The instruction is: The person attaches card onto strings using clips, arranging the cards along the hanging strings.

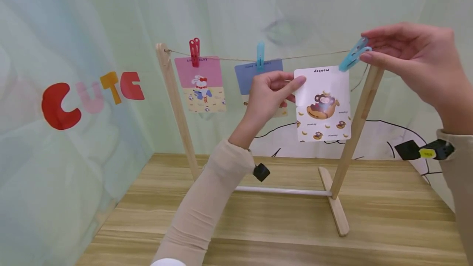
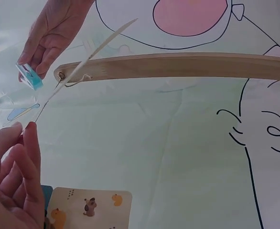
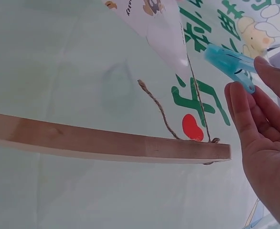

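Note:
My left hand (image 1: 271, 93) pinches the left edge of a white monkey card (image 1: 323, 122), its printed word upside down at the top. The card hangs in front of the twine (image 1: 306, 56); the left wrist view shows it nearly edge-on. My right hand (image 1: 417, 56) holds a light blue clothespin (image 1: 354, 54) by its handle ends between thumb and fingers. The clothespin's nose points down toward the card's upper right corner. In the right wrist view, the blue clothespin (image 3: 231, 64) stands apart from both card and twine.
A red clothespin (image 1: 194, 52) holds a pink and yellow rabbit card (image 1: 203, 89) on the twine. Another blue clothespin (image 1: 260, 54) holds a blue-topped card (image 1: 244, 79), partly behind my left hand. The wooden stand's right post (image 1: 356, 143) rises near my right hand, above the wooden table (image 1: 277, 233).

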`<state>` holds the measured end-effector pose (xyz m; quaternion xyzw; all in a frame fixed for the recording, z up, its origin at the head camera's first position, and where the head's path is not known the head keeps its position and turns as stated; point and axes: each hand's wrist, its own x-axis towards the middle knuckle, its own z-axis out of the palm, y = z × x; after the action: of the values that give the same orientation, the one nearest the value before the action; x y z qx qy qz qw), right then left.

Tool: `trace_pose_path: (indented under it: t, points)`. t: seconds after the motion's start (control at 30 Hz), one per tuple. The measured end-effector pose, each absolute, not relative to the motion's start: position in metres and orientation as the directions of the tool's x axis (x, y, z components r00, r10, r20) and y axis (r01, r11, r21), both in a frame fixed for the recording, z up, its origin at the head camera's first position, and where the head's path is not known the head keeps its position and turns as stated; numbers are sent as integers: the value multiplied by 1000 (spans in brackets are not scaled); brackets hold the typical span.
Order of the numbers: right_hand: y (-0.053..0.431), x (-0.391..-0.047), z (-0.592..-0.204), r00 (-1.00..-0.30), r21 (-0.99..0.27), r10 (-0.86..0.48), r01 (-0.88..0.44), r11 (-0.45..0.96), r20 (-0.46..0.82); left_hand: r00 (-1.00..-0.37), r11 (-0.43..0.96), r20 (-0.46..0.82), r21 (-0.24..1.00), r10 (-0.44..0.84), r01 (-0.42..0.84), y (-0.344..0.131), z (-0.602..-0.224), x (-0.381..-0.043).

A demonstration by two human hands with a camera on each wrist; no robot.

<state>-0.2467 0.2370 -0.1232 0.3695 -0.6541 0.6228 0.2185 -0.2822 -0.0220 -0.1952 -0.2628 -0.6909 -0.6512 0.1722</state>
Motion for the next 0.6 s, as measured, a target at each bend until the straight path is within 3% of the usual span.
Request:
trace_pose_path:
  t: [0.6]
  points:
    - [235,-256,-107,-610,-612,-204,-789,61,766,-793,44,603,793,86,607,-14,-188,-286]
